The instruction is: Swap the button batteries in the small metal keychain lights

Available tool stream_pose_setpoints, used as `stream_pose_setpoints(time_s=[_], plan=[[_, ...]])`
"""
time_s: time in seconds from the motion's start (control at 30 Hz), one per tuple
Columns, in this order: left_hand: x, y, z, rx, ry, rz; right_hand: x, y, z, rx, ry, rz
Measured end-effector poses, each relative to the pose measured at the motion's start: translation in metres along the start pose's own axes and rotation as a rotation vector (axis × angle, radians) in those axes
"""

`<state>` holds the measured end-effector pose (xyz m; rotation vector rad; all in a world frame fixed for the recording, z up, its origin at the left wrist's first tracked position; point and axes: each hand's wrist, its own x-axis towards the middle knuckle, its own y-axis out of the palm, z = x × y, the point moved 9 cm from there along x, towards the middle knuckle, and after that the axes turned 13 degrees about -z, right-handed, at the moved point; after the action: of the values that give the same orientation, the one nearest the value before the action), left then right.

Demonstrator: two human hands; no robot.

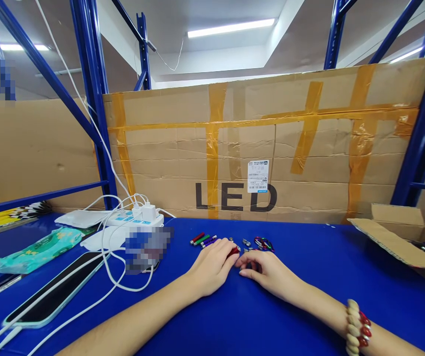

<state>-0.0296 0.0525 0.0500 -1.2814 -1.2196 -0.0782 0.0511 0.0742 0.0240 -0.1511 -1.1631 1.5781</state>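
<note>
My left hand (214, 267) is closed around a small red metal tube (233, 251), most of it hidden by the fingers. Close to its end, my right hand (266, 271) is curled with thumb and fingertips drawn together; whatever they may hold is too small to make out. Behind my left hand lies a row of slim tubes: a red one (197, 238), a green one (201, 240) and a purple one (209, 241). Small silver metal pieces (247, 243) lie just beyond my right hand, beside a cluster of coloured carabiners (263, 244).
On the left are a phone (54, 291), a green tissue pack (39, 249), and a white power strip (138, 217) with looping cables. An open cardboard box (401, 242) stands at the right. A tall cardboard panel (167, 163) closes off the back of the blue table (212, 326).
</note>
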Motion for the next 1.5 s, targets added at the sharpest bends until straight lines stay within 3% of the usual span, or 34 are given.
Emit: stream_pose_setpoints(time_s=[0.37,0.57,0.67,0.77,1.07,1.3,1.5], plan=[[0.0,-0.003,0.005,0.036,-0.05,-0.05,-0.001,-0.011,-0.002,-0.204,-0.046,-0.103],[0.001,-0.006,0.001,0.021,-0.022,-0.067,-0.003,-0.049,0.007,-0.048,-0.116,-0.503],[0.002,-0.008,-0.003,0.003,0.014,-0.077,-0.009,-0.057,0.019,0.06,-0.228,-0.596],[0.001,-0.008,-0.006,-0.005,0.053,-0.072,-0.01,-0.056,0.027,0.102,-0.277,-0.582],[-0.001,-0.003,-0.007,0.0,0.074,0.002,-0.005,-0.049,0.028,0.133,-0.219,-0.448],[-0.004,0.001,-0.003,0.014,0.083,0.042,-0.005,-0.034,0.029,0.061,-0.288,-0.305],[-0.006,0.005,-0.002,0.045,0.099,0.062,-0.005,-0.028,0.021,0.016,-0.261,-0.248]])
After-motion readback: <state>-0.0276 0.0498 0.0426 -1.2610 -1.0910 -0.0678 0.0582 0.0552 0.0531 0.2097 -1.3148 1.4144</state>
